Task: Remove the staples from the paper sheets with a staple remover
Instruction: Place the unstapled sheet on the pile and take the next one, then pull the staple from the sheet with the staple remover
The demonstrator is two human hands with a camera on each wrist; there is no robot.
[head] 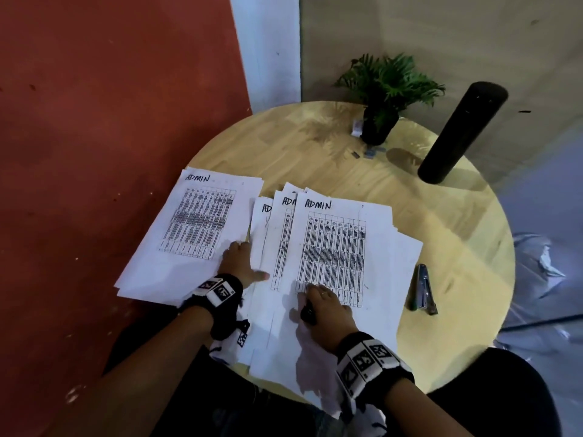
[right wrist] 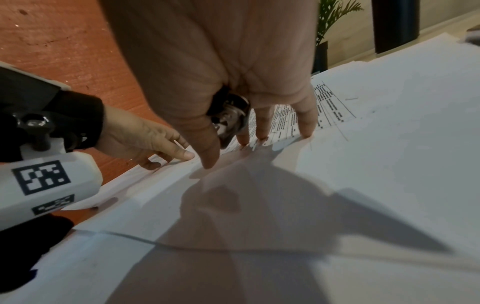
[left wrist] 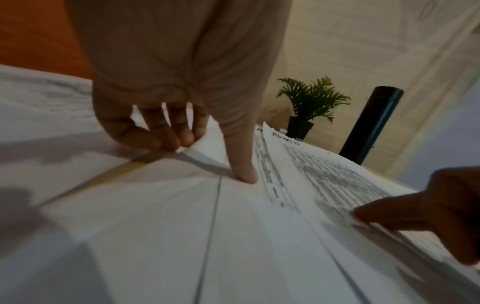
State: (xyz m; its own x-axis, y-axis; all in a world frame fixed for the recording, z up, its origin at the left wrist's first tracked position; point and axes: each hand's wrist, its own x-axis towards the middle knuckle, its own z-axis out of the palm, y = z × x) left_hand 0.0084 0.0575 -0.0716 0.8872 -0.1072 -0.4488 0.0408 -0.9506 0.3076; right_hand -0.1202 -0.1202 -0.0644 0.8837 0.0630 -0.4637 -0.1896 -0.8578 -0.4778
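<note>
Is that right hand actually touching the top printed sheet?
Touching. In the right wrist view the right hand plants its fingertips on the top printed sheet, no gap showing; the head view agrees.

Matt white paper sheets (head: pixel 334 247) on smooth, lightly glossy wooden table (head: pixel 315 146)

I count two spreads of paper sheets (head: pixel 189 234), one staple remover (head: pixel 307 313) in my right hand (head: pixel 328 307), one stapler (head: pixel 424 290), one potted plant (head: pixel 383 99), one black cylinder (head: pixel 462 132), upper right.
</note>
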